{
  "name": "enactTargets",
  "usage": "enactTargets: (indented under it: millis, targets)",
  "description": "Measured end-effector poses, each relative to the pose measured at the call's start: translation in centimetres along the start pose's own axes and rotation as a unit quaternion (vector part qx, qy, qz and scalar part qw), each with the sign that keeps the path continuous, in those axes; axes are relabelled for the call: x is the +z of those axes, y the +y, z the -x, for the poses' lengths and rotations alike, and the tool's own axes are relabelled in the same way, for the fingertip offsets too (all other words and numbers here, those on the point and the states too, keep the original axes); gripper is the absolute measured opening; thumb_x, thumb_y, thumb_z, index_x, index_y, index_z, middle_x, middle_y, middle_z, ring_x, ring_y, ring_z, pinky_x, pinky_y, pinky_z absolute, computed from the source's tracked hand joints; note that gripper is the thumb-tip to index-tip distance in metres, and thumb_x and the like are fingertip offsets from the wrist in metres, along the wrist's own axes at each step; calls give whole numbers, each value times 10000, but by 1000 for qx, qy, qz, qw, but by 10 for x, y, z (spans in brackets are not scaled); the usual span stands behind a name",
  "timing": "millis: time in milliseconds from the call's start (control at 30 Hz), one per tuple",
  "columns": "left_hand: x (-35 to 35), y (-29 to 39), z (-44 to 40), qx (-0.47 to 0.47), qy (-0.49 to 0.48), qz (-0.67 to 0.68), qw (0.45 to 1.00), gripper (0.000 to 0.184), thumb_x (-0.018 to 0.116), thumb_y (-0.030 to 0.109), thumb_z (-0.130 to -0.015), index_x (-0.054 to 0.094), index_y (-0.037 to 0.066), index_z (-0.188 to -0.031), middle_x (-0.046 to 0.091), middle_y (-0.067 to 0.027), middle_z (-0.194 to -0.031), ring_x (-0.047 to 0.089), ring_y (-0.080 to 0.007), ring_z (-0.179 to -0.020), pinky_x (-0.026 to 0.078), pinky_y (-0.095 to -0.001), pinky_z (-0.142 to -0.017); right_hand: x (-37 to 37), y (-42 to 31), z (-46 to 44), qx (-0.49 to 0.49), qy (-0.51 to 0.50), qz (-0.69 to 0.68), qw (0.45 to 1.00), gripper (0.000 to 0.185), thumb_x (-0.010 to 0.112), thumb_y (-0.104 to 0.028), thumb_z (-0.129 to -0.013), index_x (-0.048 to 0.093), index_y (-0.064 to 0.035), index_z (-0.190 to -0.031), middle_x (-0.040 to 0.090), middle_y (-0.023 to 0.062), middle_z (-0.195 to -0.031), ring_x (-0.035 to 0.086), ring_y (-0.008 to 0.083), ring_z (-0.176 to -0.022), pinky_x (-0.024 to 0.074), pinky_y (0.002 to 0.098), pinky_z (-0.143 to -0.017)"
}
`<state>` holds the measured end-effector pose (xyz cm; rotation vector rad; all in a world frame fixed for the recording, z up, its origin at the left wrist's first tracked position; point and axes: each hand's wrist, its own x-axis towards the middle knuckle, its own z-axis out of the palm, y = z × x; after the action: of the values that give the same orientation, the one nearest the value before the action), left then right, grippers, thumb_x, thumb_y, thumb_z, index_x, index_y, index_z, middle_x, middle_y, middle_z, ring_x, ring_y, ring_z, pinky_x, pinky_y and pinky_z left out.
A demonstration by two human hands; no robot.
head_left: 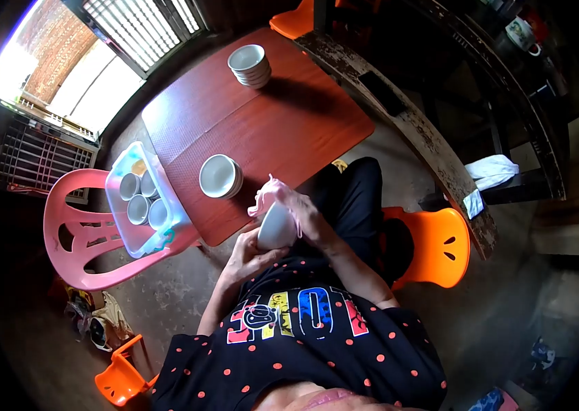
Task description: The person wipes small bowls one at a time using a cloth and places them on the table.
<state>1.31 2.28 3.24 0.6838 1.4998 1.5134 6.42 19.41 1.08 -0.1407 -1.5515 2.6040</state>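
My left hand (250,256) grips a white bowl (277,227) by its lower side, just off the near edge of the table. In my right hand (303,214) is a pink cloth (269,195), pressed against the bowl's upper side, with part of it hanging down behind. The bowl is tilted, and its inside is turned away from view. A short stack of white bowls (219,177) stands on the table close by. Farther back on the same table is a taller stack of bowls (248,65).
The reddish-brown table (289,127) lies ahead. To its left, a pink chair (84,236) carries a translucent plastic basket (140,236) holding several bowls or cups. An orange stool (440,246) is at the right, a small orange chair (119,380) at lower left. White cloth (491,171) hangs on a wooden bench.
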Motion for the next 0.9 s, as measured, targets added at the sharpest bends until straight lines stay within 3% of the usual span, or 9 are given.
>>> enactTargets:
  millis: [33, 100, 233, 333, 400, 433, 600, 800, 900]
  targets:
    - [3, 2, -2, -33, 15, -20, 999, 314, 706, 31, -767, 584, -40, -1048, 645, -58, -941, 600, -100, -860, 492, -251, -795, -7, 30, -2, -38, 18, -63, 997, 396, 341, -325, -1001, 578, -18, -1077, 629, 82, -1018, 557, 107, -992, 429, 275, -886]
    - [4, -2, -10, -34, 22, -4, 999, 335, 707, 55, -760, 581, -35, -1057, 645, -50, -921, 598, -95, -850, 491, -247, -773, 3, 7, 2, -175, 65, 172, 967, 303, 440, -255, -954, 602, -24, -1064, 618, 116, -1071, 553, 213, -1063, 384, 334, -963]
    - [-8, -27, -9, 24, 16, -131, 991, 465, 668, 40, -778, 474, -34, -1194, 534, -118, -1177, 533, -170, -1051, 441, -311, -882, 28, -11, 16, -324, 34, 577, 749, 262, 554, -234, -858, 639, -62, -1037, 607, 104, -1115, 522, 291, -1121, 305, 559, -992]
    - [-10, -18, -25, -103, -105, -45, 988, 322, 665, 32, -789, 569, -32, -1089, 644, -86, -957, 591, -115, -882, 481, -283, -795, 0, -16, 11, -297, 74, 536, 787, 250, 544, -222, -872, 635, -34, -1010, 616, 140, -1045, 560, 298, -1048, 407, 438, -929]
    - [7, 11, -33, -37, -96, -107, 989, 209, 663, 32, -797, 607, -28, -989, 662, -53, -823, 592, -84, -771, 493, -264, -737, -19, 1, 5, -85, 90, 168, 978, 310, 446, -236, -961, 601, 31, -985, 607, 202, -966, 603, 289, -931, 460, 356, -815]
    - [6, 7, -33, -47, -101, -96, 989, 207, 664, 35, -797, 606, -28, -986, 661, -53, -823, 592, -84, -767, 494, -266, -733, -24, 3, 8, -22, 92, 133, 987, 327, 439, -246, -966, 594, 41, -982, 612, 201, -949, 610, 286, -903, 461, 354, -807]
    - [-14, -3, -41, -65, -158, -92, 981, 244, 673, 61, -791, 600, -16, -1011, 660, -73, -804, 603, -100, -730, 506, -285, -683, 3, -14, 11, -194, 155, 382, 890, 219, 462, -126, -946, 595, 47, -944, 619, 176, -905, 597, 306, -861, 463, 367, -774]
    - [-38, 5, -50, -45, -258, -191, 946, 298, 699, 106, -762, 596, 3, -1023, 655, -115, -773, 606, -136, -660, 503, -299, -627, 15, 7, 17, -114, 202, 315, 920, 251, 443, -141, -954, 582, 67, -952, 608, 192, -904, 595, 318, -833, 469, 368, -737]
    - [-46, 8, -47, -9, -279, -184, 943, 237, 705, 92, -746, 610, -21, -931, 643, -110, -722, 593, -124, -631, 494, -286, -593, 27, -1, 21, -178, 188, 482, 837, 203, 494, -132, -915, 598, 43, -915, 610, 165, -860, 582, 308, -797, 451, 396, -723]
